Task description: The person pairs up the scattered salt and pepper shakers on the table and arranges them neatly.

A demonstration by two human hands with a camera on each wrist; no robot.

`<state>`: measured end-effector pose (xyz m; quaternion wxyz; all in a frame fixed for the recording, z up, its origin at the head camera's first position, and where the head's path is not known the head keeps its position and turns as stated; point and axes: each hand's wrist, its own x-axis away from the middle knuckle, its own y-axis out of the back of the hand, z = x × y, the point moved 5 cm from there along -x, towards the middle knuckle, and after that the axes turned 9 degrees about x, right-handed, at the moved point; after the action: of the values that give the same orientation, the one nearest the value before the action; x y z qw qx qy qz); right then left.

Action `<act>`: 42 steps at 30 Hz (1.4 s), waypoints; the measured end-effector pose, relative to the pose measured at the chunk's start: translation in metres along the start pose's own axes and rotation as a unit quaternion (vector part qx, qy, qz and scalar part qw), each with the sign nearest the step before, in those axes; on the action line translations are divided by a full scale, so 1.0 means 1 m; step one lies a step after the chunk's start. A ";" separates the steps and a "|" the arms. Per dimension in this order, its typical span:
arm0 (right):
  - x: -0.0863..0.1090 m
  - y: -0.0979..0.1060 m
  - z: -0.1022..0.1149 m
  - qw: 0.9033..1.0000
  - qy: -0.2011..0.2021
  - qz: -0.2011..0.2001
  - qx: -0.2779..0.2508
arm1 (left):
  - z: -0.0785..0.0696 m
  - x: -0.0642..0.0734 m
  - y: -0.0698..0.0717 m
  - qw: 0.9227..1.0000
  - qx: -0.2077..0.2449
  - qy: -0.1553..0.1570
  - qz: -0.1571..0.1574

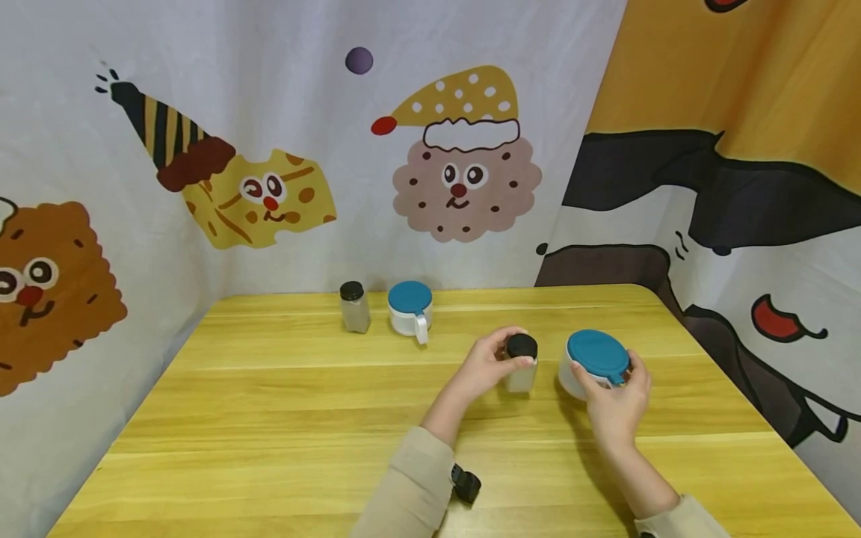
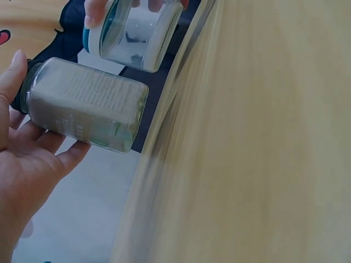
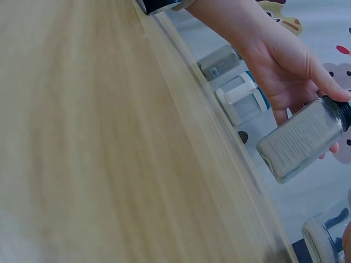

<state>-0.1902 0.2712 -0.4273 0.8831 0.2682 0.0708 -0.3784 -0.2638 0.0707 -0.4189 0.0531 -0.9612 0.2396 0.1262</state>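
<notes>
My left hand (image 1: 486, 366) grips a square clear bottle (image 1: 520, 379) round its black cap, thumb on the near side. In the left wrist view the bottle (image 2: 88, 104) shows pale contents and printed text, and its base appears raised from the table. To the right, my right hand (image 1: 619, 407) holds a round clear jar with a blue lid (image 1: 597, 353), thumb and fingers on either side of its rim. The jar's body (image 2: 137, 35) shows see-through walls in the left wrist view. Only a sliver of the right hand (image 3: 346, 244) appears in its own wrist view.
A second black-capped bottle (image 1: 355, 310) and another blue-lidded jar (image 1: 410, 308) with a white handle stand near the back edge of the wooden table (image 1: 269, 418). Behind them hangs a printed curtain (image 1: 303, 97). A black wrist device (image 1: 466, 484) sits by the left sleeve.
</notes>
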 end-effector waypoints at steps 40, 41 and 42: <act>0.003 -0.005 -0.005 1.000 -0.006 0.028 -0.001 | 0.009 -0.002 -0.018 1.000 0.006 0.028 -0.004; 0.003 -0.005 -0.005 1.000 -0.007 0.030 -0.001 | 0.010 -0.002 -0.018 1.000 0.007 0.029 -0.005; 0.003 -0.005 -0.006 1.000 -0.007 0.031 -0.001 | 0.011 -0.002 -0.018 1.000 0.008 0.029 -0.006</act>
<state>-0.1913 0.2691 -0.4353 0.8950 0.2666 0.0568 -0.3530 -0.2597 0.0889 -0.4279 0.0548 -0.9653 0.2367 0.0961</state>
